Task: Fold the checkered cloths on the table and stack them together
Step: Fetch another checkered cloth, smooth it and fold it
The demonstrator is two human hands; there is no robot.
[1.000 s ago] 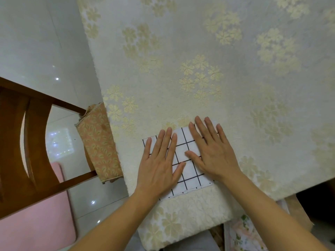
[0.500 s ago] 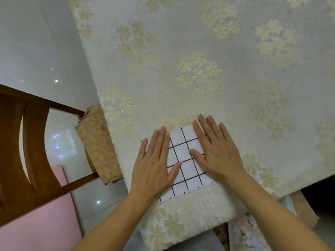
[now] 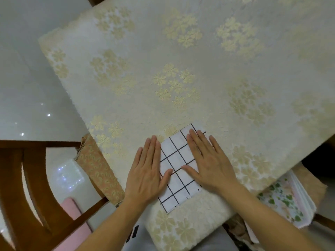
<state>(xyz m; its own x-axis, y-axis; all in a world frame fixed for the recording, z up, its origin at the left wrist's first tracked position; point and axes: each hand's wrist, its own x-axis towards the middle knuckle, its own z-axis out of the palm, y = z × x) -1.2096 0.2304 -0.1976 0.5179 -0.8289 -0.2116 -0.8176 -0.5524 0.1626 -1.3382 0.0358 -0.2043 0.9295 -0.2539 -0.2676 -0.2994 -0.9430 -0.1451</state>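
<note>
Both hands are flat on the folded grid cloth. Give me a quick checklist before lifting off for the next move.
1. White black-grid folded cloth lying flat: ok.
2. Left hand open, pressing cloth's left edge: ok.
3. Right hand open, pressing right side: ok.
4. Cloth fully on cream floral-tablecloth table, near front edge: ok.
5. Layer edges aligned: cannot tell, hands cover them.
6. More checkered cloths to stack: cannot tell, none visible.

no readable text, label, brand or number shows anywhere; a few dark marks on grey fabric [image 3: 134, 234] at the bottom edge of the frame are illegible.
</note>
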